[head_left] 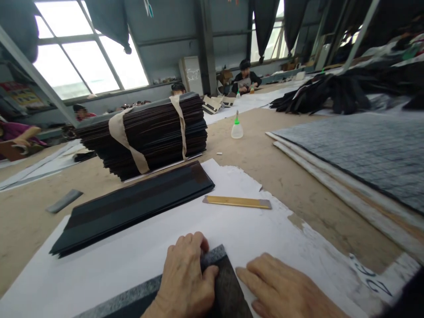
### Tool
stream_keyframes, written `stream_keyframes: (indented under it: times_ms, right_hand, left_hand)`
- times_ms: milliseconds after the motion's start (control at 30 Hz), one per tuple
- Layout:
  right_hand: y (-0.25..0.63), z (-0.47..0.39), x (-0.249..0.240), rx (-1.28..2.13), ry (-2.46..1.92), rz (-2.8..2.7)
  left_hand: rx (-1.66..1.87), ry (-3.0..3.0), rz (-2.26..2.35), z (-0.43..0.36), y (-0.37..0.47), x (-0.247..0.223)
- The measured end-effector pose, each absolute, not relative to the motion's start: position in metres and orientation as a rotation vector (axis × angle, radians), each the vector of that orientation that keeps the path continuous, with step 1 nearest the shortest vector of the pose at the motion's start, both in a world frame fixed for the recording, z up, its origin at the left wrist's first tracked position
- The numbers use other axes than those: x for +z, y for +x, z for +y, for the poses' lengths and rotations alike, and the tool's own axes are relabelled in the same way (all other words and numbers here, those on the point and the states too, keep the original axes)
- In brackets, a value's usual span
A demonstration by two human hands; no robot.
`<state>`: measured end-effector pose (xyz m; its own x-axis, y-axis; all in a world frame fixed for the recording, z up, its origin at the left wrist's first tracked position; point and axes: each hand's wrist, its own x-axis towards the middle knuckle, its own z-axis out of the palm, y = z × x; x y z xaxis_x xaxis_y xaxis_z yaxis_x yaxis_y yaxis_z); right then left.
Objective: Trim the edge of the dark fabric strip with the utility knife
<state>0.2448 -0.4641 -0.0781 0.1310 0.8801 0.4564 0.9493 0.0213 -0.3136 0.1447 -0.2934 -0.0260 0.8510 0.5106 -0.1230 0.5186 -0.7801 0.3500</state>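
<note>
Pressing dark card sheet (pixel 228 282) flat — left hand (pixel 185 278) curled on its grey edge, right hand (pixel 281 289) open beside, steadying.

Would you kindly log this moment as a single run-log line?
left hand: pressing dark sheet | right hand: flat beside it on white paper | ruler: lying beyond | dark stack: left

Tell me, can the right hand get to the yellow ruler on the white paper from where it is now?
Probably yes. The right hand rests flat on the white paper, and the yellow ruler lies farther along the same sheet. Only bare paper shows between them, and nothing lies on the ruler.
</note>
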Motion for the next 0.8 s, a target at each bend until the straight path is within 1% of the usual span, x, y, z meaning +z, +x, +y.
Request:
stream_keyframes:
  times_ms: [100, 367, 600, 800]
  right_hand:
    - [0.25, -0.455, -0.076, -0.334, -1.881, -1.779]
    - [0.249, -0.453, -0.06, -0.388, -2.012, -1.876]
    - [0.249, -0.452, -0.057, -0.44, -2.024, -1.867]
    - [0.251, -0.453, -0.05, -0.599, -1.995, -1.879]
  left_hand:
    - [0.077, 2.566, 0.722, -0.29, 0.142, -0.035]
    - [0.513, 2.547, 0.314, -0.28, 0.132, -0.063]
    - [0.689, 2.644, 0.078, -0.278, 0.129, -0.07]
    - [0.822, 2.696, -0.126, -0.283, 0.131, -0.068]
